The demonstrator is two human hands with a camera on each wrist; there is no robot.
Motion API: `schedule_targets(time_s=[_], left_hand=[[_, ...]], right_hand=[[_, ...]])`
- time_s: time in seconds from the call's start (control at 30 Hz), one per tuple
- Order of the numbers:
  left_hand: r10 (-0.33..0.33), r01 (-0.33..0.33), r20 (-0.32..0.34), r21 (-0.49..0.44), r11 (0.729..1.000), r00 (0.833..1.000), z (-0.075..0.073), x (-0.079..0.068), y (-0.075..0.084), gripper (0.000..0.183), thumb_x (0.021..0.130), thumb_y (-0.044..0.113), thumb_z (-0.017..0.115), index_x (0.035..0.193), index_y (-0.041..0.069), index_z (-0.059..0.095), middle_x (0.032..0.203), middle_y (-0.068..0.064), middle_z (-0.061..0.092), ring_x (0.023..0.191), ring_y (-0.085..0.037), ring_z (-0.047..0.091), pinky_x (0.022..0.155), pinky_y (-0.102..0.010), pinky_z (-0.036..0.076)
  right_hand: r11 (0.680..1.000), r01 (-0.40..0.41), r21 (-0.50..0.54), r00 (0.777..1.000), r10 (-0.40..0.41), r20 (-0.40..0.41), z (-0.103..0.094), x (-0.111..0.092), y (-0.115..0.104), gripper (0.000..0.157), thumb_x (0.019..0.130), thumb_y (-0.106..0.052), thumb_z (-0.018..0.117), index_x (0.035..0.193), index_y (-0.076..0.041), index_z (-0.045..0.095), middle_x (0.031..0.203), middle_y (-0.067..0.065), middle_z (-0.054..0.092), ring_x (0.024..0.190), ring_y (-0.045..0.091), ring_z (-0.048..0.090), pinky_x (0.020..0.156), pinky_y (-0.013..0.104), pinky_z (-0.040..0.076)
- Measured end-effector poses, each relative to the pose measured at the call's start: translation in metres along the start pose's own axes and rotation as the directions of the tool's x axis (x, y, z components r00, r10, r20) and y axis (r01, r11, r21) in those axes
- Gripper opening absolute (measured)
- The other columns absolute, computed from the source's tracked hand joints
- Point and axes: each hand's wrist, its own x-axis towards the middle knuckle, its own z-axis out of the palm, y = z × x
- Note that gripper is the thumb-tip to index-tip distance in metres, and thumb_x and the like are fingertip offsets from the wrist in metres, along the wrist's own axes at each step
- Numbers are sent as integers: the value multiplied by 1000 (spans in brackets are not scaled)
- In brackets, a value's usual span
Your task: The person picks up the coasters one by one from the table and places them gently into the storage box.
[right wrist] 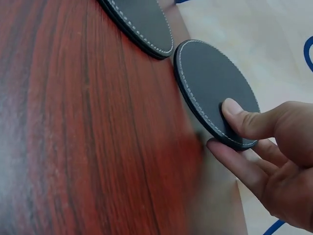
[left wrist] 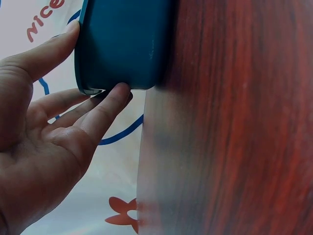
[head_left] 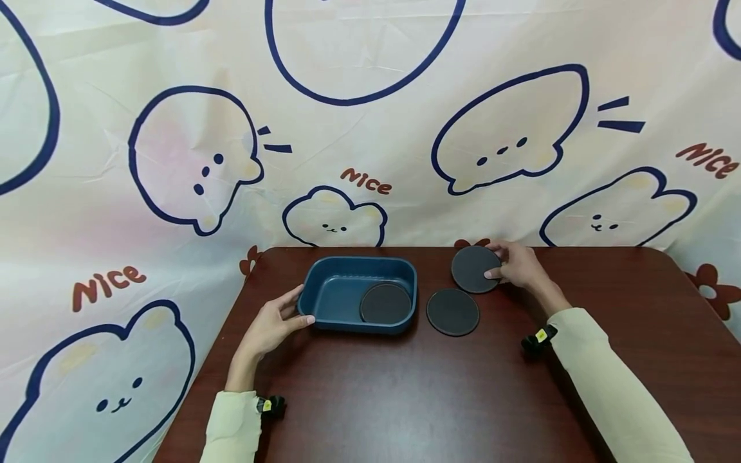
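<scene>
A dark blue rectangular tray (head_left: 330,325) stands at the back of the table, one round black coaster (head_left: 386,303) lying in its right half. My left hand (head_left: 274,325) holds the tray's left end, thumb at the front corner and fingers against the end wall; the left wrist view shows the tray's side (left wrist: 122,44) between them. Right of the tray, my right hand (head_left: 517,265) pinches another black coaster (head_left: 471,269) by its right edge, thumb on top and fingers beneath. White stitching rings this held coaster (right wrist: 215,88). A third coaster (head_left: 453,312) lies flat just in front of it.
The dark red-brown wooden table (head_left: 440,399) has rounded back corners. A pale cloth (head_left: 359,141) with blue cartoon outlines hangs right behind its far edge and along the left side. Each wrist wears a small black camera on a strap.
</scene>
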Motion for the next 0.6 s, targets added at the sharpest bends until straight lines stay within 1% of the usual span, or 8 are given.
schedule_targets(time_s=[0.07, 0.13, 0.23, 0.4, 0.6], left_hand=[[0, 0, 0, 3, 1000, 1000, 0, 0, 1, 82, 102, 16, 76, 169, 4, 31, 164, -29, 46, 145, -47, 56, 108, -54, 56], [1, -1, -1, 3, 1000, 1000, -1, 1, 1, 81, 102, 16, 76, 169, 4, 31, 164, -29, 47, 145, -47, 56, 108, -55, 55], [3, -3, -2, 7, 1000, 1000, -1, 1, 1, 81, 102, 15, 76, 169, 4, 31, 164, -29, 47, 145, -47, 56, 108, -55, 55], [-1, 2, -7, 13, 1000, 1000, 0, 2, 1, 80, 102, 14, 76, 168, 3, 32, 162, -30, 48, 144, -48, 56, 108, -55, 55], [-6, 6, -6, 11, 1000, 1000, 1, 1, 1, 80, 102, 12, 75, 168, 3, 32, 162, -31, 48, 144, -48, 56, 108, -55, 55]], right_hand=[[998, -14, 60, 1000, 13, 12, -2, -4, 0, 65, 93, -1, 81, 152, -1, 55, 133, 31, 62, 105, 38, 73, 73, 34, 67], [994, -21, 112, 1000, 19, 14, -4, -7, 1, 64, 95, 1, 79, 153, -2, 54, 136, 32, 62, 105, 36, 75, 74, 35, 68], [984, -11, 180, 1000, 6, 25, -7, -12, 4, 63, 97, 0, 76, 156, -2, 52, 139, 34, 61, 101, 30, 76, 75, 36, 68], [959, -27, 282, 998, 11, 58, -10, -19, 8, 66, 101, -2, 73, 161, -1, 45, 142, 36, 58, 91, 16, 77, 78, 35, 68], [930, -65, 362, 996, 40, 76, -12, -33, 7, 67, 104, -3, 68, 164, -2, 40, 145, 35, 56, 89, 10, 76, 81, 34, 67]])
